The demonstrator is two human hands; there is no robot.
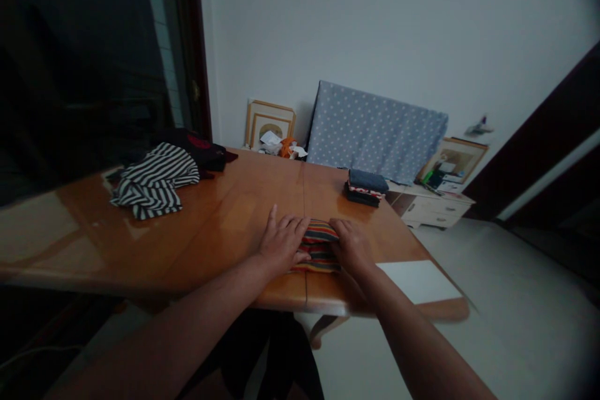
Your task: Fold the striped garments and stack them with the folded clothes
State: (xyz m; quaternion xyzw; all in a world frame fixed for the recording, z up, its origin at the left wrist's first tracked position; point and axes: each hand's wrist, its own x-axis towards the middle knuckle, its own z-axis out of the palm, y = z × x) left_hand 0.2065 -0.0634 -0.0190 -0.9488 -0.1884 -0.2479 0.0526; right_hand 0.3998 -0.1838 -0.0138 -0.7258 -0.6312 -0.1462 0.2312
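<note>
Folded striped cloth (pixel 319 249), banded in dark, red and orange, lying close to the near edge of a wooden table (pixel 225 212). Bare tabletop extends left to a black-and-white striped garment (pixel 152 181) and far right to a stack of folded clothes (pixel 367 187); a white sheet (pixel 419 281) lies at the near right corner. Left hand (pixel 281 240): fingers spread, flat against the cloth's left end. Right hand (pixel 351 247): fingers together, resting over its top, not clamped.

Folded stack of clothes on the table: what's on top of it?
A folded blue garment tops the stack, over a red-and-white patterned layer and a dark one; their inner folds are hidden.
</note>
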